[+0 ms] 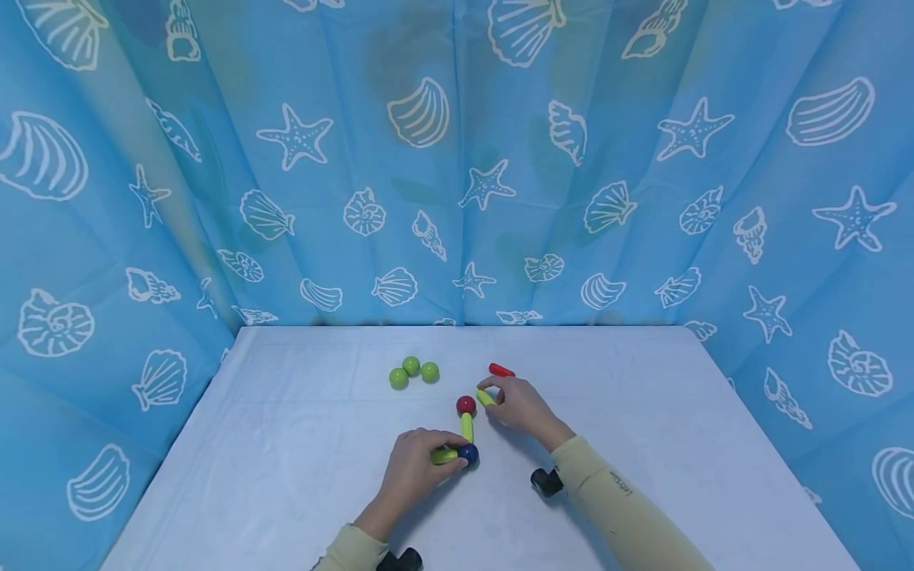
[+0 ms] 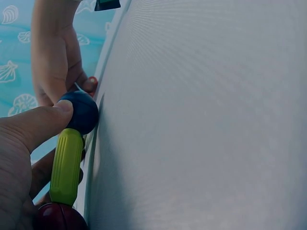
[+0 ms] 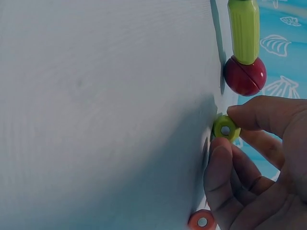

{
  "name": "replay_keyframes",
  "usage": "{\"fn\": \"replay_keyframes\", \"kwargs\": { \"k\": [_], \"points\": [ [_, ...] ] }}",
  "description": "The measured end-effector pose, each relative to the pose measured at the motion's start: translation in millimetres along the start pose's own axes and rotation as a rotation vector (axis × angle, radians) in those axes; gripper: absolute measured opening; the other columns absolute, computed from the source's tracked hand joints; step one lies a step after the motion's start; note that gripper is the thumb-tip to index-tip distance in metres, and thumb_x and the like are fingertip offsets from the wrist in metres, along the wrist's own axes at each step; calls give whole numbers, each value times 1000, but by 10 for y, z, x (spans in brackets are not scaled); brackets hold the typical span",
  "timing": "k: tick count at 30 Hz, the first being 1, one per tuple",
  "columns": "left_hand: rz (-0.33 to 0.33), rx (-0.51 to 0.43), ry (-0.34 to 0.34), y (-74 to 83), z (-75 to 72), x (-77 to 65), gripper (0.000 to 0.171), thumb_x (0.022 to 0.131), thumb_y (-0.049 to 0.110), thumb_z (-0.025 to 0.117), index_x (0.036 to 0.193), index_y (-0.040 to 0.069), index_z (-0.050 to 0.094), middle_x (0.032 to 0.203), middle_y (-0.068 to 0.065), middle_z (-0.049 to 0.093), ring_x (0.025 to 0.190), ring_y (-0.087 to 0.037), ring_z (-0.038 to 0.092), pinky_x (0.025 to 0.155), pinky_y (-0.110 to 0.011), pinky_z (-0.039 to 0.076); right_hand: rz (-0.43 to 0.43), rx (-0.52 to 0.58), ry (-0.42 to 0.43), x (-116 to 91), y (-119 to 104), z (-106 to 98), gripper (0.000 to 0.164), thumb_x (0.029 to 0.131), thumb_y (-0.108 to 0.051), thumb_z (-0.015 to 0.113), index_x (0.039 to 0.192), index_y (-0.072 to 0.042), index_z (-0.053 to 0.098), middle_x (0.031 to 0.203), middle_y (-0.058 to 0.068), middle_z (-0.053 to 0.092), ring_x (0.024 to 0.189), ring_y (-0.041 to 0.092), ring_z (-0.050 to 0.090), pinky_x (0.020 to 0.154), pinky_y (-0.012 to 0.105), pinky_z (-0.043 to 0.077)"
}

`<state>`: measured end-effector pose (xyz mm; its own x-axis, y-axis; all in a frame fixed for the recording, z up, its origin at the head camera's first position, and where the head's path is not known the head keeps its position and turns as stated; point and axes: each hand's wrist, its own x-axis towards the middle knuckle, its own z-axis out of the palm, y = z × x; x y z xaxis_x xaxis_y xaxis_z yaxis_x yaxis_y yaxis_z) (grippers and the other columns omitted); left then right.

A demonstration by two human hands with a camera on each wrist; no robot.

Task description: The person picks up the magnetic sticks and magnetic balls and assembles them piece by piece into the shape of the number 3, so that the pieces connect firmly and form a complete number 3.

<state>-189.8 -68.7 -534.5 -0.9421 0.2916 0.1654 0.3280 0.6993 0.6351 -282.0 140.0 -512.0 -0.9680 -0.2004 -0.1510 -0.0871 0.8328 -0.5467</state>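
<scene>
My left hand (image 1: 421, 468) grips a yellow-green magnetic rod (image 2: 66, 166) and the dark blue ball (image 1: 468, 454) at its end, thumb pressed on the ball. A dark red ball (image 2: 61, 218) sits at the rod's other end, hidden by the hand in the head view. From the blue ball a second yellow-green rod (image 1: 467, 428) runs away to a red ball (image 1: 466, 405). My right hand (image 1: 524, 410) pinches a loose yellow-green rod (image 1: 485, 397) between thumb and fingers, just right of that red ball. Its round metal tip shows in the right wrist view.
Beyond the right hand lies a red rod (image 1: 501, 369). Several light green balls (image 1: 410, 365) sit together farther back, left of the middle. The white table (image 1: 286, 444) reaches a blue curtain (image 1: 457, 174) with shell patterns behind and at both sides.
</scene>
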Motion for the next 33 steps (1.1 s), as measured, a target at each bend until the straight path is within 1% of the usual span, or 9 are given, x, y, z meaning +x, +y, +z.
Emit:
{"fn": "replay_keyframes", "kwargs": {
  "k": [3, 10, 12, 14, 17, 20, 25, 33],
  "points": [
    [1, -1, -3, -8, 1, 4, 25, 86, 34, 82, 111, 30, 78, 107, 15, 75, 96, -8, 63, 89, -43, 47, -7, -4, -2, 3, -3, 3, 43, 87, -20, 80, 127, -21, 67, 93, 1, 64, 81, 18, 58, 75, 34, 57],
    [0, 1, -5, -5, -2, 0, 25, 86, 34, 82, 111, 30, 78, 106, 15, 75, 97, -8, 64, 90, -43, 46, 0, -20, -12, 26, -15, 18, 44, 86, -20, 80, 128, -21, 66, 104, 3, 67, 88, 19, 60, 86, 42, 57],
    [2, 2, -5, -4, -3, 0, 26, 86, 34, 82, 111, 30, 78, 107, 15, 75, 96, -8, 64, 90, -43, 46, 1, -14, -16, 28, -22, 7, 44, 86, -20, 80, 128, -21, 66, 102, 2, 66, 87, 19, 59, 84, 40, 57],
    [5, -1, -3, -4, -4, 0, 25, 86, 34, 82, 111, 30, 78, 106, 15, 75, 96, -7, 64, 89, -43, 46, 3, 0, -19, 31, -25, -4, 44, 87, -20, 80, 128, -21, 65, 98, 2, 65, 83, 19, 58, 79, 37, 57],
    [13, 0, 2, -4, -7, 1, 25, 86, 34, 82, 110, 30, 79, 106, 15, 75, 95, -6, 63, 88, -41, 46, 2, 40, -20, 45, -22, -15, 44, 89, -19, 78, 130, -21, 63, 90, 3, 61, 75, 20, 57, 70, 32, 54],
    [21, 0, 6, -1, -13, 3, 25, 86, 34, 82, 110, 30, 79, 105, 16, 75, 94, -6, 63, 87, -40, 47, -2, 101, -7, 72, -11, -14, 42, 92, -18, 74, 132, -21, 60, 85, 4, 59, 70, 20, 56, 64, 30, 50],
    [17, 2, 3, 0, -10, 5, 25, 86, 35, 82, 110, 30, 78, 105, 16, 75, 94, -6, 63, 88, -41, 47, 1, 200, 23, 148, 1, 17, 41, 96, -21, 70, 135, -23, 57, 86, 3, 60, 72, 19, 57, 67, 30, 50],
    [10, 14, 7, -7, 6, 7, 25, 86, 35, 82, 111, 31, 78, 106, 16, 75, 95, -6, 63, 90, -43, 47, 17, 329, 19, 262, -23, 85, 44, 96, -28, 71, 137, -20, 56, 93, 3, 64, 78, 19, 61, 72, 30, 54]
  ]
}}
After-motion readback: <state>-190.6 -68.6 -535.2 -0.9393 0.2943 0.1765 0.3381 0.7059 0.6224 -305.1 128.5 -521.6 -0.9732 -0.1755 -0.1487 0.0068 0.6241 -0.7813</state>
